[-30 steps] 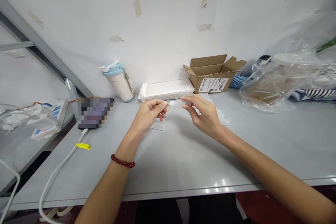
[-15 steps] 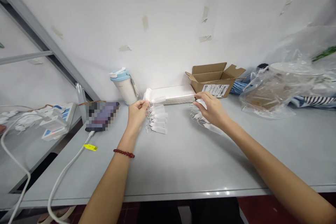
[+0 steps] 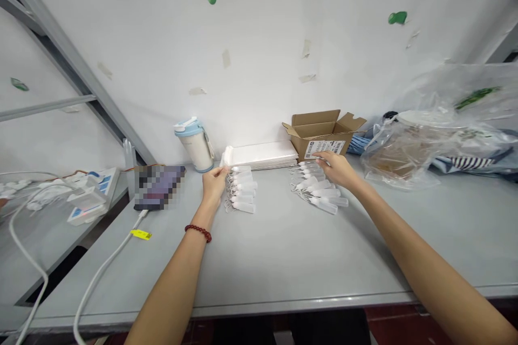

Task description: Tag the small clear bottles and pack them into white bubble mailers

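Observation:
Two rows of small white bottles with string loops lie on the grey table (image 3: 263,259). My left hand (image 3: 213,183) rests at the far end of the left row (image 3: 243,190), with thumb and fingers pinched on the loop end of the top bottle. My right hand (image 3: 339,170) reaches over the right row (image 3: 320,190). Its fingers are closed together on the farthest bottle, just in front of the open cardboard box (image 3: 321,132). A red bead bracelet (image 3: 198,232) circles my left wrist.
A stack of flat white packets (image 3: 263,153) and a blue-lidded tumbler (image 3: 196,143) stand by the wall. A phone (image 3: 158,186) with a white cable (image 3: 101,275) lies to the left, a power strip (image 3: 91,194) beyond it. Clear plastic bags (image 3: 437,140) fill the right.
Both hands came apart from the middle and moved out and away, the left to the left row, the right to the right row near the box. The view tilted upward.

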### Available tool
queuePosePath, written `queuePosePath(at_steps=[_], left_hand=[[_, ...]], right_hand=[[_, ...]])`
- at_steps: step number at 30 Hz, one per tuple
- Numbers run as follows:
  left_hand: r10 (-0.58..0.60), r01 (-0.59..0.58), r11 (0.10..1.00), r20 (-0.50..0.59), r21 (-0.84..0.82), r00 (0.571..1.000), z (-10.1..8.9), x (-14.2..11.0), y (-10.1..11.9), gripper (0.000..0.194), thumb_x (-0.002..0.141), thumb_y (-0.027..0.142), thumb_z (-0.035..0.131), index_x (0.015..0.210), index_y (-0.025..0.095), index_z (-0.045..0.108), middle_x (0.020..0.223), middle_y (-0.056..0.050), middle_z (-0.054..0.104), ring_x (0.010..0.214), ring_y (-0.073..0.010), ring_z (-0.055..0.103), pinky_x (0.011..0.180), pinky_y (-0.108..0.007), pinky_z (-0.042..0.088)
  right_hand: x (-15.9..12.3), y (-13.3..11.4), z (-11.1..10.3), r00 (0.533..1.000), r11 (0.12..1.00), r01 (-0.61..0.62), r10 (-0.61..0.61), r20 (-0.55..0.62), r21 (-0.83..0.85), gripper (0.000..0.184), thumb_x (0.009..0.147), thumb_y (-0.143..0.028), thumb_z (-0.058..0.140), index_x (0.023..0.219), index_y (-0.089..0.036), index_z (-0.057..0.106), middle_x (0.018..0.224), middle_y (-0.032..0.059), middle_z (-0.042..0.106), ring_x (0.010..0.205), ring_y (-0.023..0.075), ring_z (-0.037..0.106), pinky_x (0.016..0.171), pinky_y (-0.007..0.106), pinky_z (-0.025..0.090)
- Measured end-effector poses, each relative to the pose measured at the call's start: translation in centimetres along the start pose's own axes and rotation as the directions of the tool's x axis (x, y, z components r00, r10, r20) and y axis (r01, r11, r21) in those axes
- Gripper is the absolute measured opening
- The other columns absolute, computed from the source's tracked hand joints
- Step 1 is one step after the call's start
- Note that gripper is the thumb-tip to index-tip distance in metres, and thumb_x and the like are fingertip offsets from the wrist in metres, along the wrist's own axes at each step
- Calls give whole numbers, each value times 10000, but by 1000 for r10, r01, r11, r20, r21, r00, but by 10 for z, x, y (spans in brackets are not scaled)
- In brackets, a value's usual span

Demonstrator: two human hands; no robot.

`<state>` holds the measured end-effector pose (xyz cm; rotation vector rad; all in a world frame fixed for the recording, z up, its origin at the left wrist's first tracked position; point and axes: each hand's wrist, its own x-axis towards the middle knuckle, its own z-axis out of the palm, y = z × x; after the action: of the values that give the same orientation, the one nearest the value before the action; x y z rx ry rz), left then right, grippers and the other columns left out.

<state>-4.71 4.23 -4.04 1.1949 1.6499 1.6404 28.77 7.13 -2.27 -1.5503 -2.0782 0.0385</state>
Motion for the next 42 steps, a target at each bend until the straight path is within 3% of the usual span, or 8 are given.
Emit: queuePosePath(at_steps=[9, 15, 21, 33, 42], left_hand=[[16, -12, 998, -54, 67, 998, -2, 5, -7, 251, 689, 324, 573, 797, 131, 691, 886, -91, 716, 835, -205, 625, 692, -270, 453], [5, -1, 996, -45, 86, 999, 0, -6, 6, 255, 704, 311, 554, 836, 137, 687, 897, -88, 710, 836, -207, 631, 681, -275, 463], [197, -210, 956, 81, 206, 977, 9, -31, 28, 244, 742, 306, 544, 860, 152, 691, 873, -69, 704, 843, -201, 619, 789, -300, 447], [254, -283, 912, 133, 298, 958, 17, -39, 28, 242, 766, 280, 512, 865, 156, 695, 850, -55, 708, 792, -182, 609, 736, -287, 439], [257, -286, 921, 139, 266, 956, 19, -46, 34, 239, 773, 275, 509, 864, 147, 689, 864, -63, 711, 768, -177, 599, 690, -278, 435]], right_hand=[[-1, 1, 3, 996, 1000, 6, -7, 88, 14, 341, 871, -133, 416, 1097, -159, 670, 1151, 107, 666, 1083, 240, 605, 923, 346, 442], [-1, 2, 3, 992, 1000, -11, 10, 123, 3, 316, 855, -107, 423, 1025, -124, 689, 1061, 128, 694, 985, 233, 635, 857, 319, 456], [0, 6, -1, 985, 999, -47, 44, 166, 14, 257, 790, -82, 502, 949, -117, 702, 900, 95, 718, 822, 183, 641, 744, 246, 451], [1, 23, 6, 970, 977, -162, 133, 203, 136, 149, 754, -192, 590, 815, -176, 725, 814, 47, 724, 757, 173, 634, 719, 247, 445], [1, 28, 8, 937, 891, -288, 185, 298, 352, 171, 678, -246, 681, 802, -131, 695, 679, 32, 687, 641, 152, 620, 599, 233, 464]])
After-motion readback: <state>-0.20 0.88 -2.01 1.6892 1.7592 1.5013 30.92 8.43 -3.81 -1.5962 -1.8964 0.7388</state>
